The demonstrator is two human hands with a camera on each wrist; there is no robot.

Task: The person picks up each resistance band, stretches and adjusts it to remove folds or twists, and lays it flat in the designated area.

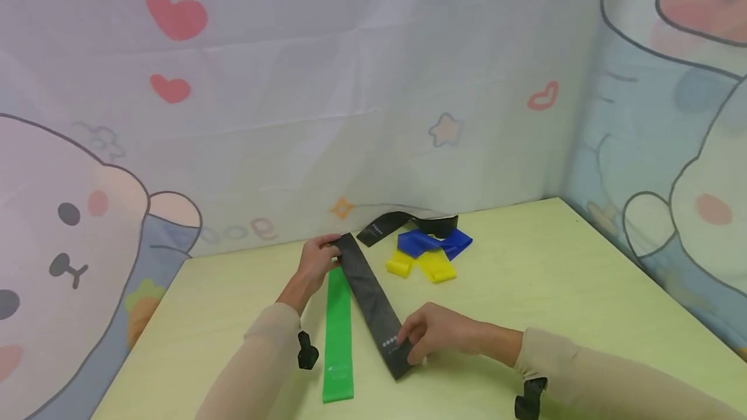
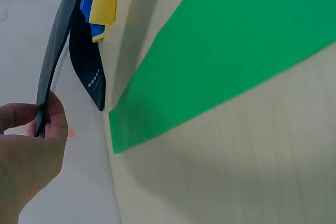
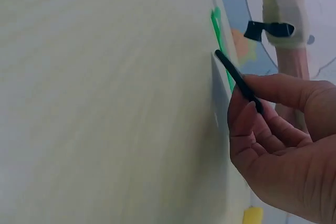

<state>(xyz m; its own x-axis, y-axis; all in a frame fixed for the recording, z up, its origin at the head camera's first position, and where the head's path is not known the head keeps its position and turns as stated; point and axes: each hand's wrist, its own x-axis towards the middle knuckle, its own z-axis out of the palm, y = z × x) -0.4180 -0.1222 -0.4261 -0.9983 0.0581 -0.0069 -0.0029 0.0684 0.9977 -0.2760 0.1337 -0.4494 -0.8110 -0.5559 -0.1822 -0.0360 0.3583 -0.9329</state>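
- Band work above a pale counter: pinching a dark grey band by its far end with the left grip and by its near end with the right grip, clamping on it with both.
- Probably gripping both ends to stop a limp strip from sagging or curling; holding it aslant, its dotted face upward, just beside a green band lying lengthwise on the counter.
- Farther back, seeing a black band, a blue band and a yellow band in a loose, overlapping heap, perhaps set there to leave working room in front.
- From the left wrist, catching the grey strip edge-on and raised, with thumb and fingers pressing from opposite sides; missing the white dots near its other end, readable from the head.
- From the right wrist, viewing the near-end pinch edge-on, off the counter; reducing the green band to a sliver.
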